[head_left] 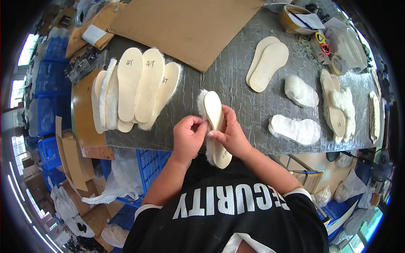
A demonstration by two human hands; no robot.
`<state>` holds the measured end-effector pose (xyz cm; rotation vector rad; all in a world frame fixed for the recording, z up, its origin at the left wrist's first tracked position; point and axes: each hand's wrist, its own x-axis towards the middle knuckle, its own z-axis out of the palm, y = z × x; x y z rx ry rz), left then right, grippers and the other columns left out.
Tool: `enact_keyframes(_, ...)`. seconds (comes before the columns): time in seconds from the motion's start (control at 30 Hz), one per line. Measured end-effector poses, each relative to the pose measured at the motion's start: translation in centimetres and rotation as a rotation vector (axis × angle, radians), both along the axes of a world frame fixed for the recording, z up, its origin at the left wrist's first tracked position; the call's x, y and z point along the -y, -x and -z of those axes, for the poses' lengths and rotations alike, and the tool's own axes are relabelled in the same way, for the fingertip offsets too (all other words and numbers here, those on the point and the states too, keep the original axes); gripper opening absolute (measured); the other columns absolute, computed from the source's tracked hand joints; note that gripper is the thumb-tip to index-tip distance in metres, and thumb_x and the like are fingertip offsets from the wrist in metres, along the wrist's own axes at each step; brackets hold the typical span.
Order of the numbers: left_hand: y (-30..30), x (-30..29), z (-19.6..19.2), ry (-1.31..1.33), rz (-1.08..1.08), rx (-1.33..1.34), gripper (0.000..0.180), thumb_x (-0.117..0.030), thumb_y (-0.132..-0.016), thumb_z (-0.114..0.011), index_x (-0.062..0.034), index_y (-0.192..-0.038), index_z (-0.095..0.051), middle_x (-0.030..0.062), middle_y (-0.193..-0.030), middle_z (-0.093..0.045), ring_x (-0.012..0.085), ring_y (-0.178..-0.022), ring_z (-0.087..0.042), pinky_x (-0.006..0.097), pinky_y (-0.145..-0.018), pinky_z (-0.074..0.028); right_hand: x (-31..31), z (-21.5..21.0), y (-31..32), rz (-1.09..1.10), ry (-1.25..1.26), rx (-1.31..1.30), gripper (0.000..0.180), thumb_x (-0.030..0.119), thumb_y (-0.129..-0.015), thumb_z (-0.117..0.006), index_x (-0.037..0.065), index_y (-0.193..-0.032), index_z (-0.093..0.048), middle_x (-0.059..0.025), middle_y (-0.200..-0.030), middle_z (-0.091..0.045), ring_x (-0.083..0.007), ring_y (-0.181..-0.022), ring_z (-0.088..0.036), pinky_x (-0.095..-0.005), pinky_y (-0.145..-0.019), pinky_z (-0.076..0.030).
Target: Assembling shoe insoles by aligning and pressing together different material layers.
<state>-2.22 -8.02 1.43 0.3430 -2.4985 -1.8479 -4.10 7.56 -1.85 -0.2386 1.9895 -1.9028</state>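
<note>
In front of my chest, a pair of fleece-lined insoles is held upright, cream backing toward the right and white fluff along the left edge. My right hand grips them round the middle, thumb across the backing. With fingers curled, my left hand pinches at the fluffy left edge; its fingertips are partly hidden. To the left, several marked insoles lie fanned out, some with fleece edges showing. Two plain cream insoles overlap at the upper right.
A fluffy insole and a flatter white one lie on the right of the dark table. More insoles are beyond them. Cardboard covers the back. Scissors and a tub stand far right; blue crates are left.
</note>
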Motion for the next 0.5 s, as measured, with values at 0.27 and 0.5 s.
enact_keyframes(0.27,0.3,-0.5,-0.7,-0.246,0.025,0.114,0.007,-0.004,-0.088,-0.065,0.0008,-0.083,-0.063,-0.0002,-0.074,-0.062,0.0034,-0.065,-0.055,0.019,-0.059,-0.045,0.0,-1.3,-0.2,0.095,-0.162,0.029,0.107,0.051,-0.06,-0.082,-0.002,-0.131,-0.022,-0.0233,-0.122,-0.05,-0.0305,-0.114,-0.053,-0.0399,-0.097,-0.044)
enact_keyframes(0.5,1.1,0.2,-0.3,-0.36,0.009,0.145,0.01,-0.009,-0.091,-0.063,0.0009,-0.093,-0.062,0.0033,-0.082,-0.064,0.007,-0.074,-0.057,0.022,-0.068,-0.047,-0.2,-1.2,0.2,0.188,0.225,0.348,0.069,0.023,-0.086,-0.072,0.0,-0.133,-0.027,-0.017,-0.123,-0.052,-0.0249,-0.113,-0.054,-0.0381,-0.096,-0.045)
